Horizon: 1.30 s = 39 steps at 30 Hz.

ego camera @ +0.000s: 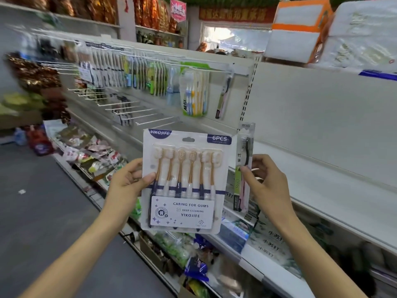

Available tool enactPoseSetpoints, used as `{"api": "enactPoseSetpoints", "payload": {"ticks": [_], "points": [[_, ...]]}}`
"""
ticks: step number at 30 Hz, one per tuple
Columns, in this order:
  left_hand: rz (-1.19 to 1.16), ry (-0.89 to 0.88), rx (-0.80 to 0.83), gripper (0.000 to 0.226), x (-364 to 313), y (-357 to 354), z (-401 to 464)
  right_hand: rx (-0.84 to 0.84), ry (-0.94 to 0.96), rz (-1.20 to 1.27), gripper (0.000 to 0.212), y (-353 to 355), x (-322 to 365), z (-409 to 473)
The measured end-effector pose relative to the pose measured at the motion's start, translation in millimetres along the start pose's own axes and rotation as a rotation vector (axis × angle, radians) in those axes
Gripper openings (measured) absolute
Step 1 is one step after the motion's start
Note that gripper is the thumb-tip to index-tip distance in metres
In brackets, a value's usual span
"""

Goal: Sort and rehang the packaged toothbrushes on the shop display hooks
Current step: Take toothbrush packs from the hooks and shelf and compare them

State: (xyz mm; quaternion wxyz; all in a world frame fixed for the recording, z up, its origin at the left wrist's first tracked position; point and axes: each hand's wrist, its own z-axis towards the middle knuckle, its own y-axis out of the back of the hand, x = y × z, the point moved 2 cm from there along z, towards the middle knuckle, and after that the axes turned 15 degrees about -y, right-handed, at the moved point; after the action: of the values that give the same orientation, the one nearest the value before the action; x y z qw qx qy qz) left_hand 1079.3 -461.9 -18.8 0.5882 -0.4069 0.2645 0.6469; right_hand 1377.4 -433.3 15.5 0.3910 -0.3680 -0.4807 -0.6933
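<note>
your left hand (129,181) pinches the six-pack (182,181); your right hand (265,181) pinches the slim pack (245,168). line each hang-hole up squarely with a free far hook (159,123).

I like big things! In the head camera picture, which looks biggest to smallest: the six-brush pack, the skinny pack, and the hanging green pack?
1. Six-brush pack.
2 and 3. Skinny pack and hanging green pack: look similar; the green one hangs farther away, so unsure.

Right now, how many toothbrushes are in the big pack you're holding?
6. They stand side by side in the big pack, heads up, held by the left hand. The label says 6PCS too. The right hand holds a separate narrow pack.
</note>
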Motion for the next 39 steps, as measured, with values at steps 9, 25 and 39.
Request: {"api": "enactPoseSetpoints", "payload": {"ticks": [9,25,39], "points": [[0.01,0.0,-0.047,0.032,39.5,31.9,62.6,0.026,0.097,0.033,0.012,-56.8,15.2,88.7],[-0.105,0.0,0.014,0.035,99.9,91.3,161.9,-0.11,0.114,0.032,0.017,-141.2,66.9,198.3],[-0.215,0.071,0.242,0.036,129.2,152.1,232.8,-0.366,-0.003,0.014,0.019,-195.5,88.2,210.3]]}}
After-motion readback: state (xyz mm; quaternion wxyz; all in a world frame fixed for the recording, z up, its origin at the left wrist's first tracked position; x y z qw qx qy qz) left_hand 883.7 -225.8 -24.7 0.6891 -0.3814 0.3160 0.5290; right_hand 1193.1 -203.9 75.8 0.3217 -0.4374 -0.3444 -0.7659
